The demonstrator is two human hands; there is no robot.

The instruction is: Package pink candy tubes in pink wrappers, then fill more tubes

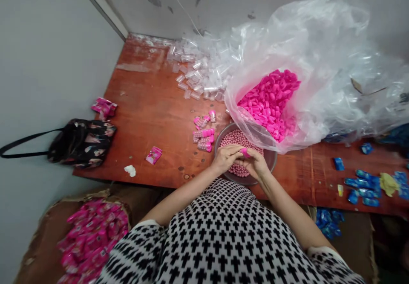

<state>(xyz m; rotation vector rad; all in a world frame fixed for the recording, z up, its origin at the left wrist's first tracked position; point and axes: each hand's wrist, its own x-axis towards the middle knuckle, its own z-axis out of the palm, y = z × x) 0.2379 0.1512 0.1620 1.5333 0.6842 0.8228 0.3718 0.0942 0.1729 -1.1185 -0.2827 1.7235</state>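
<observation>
Both of my hands meet over a round bowl (272,160) of small pink beads (237,137). A bright pink cap (244,152) shows between the fingertips, with my right hand (257,163) pinching it. My left hand (225,157) is closed against it from the other side; whatever its fingers hold is hidden. Just left of the bowl lie several small clear tubes (200,140) filled with beads and topped with pink caps. Behind the bowl, an open clear plastic bag (234,98) is full of loose pink caps (271,100).
Empty clear tubes (194,77) are heaped by the wall. Pink packets (154,155) and a black patterned bag (92,143) are at left; a box of pink packets (96,233) stands below. Blue packets (364,188) lie on the right of the wooden table (147,109).
</observation>
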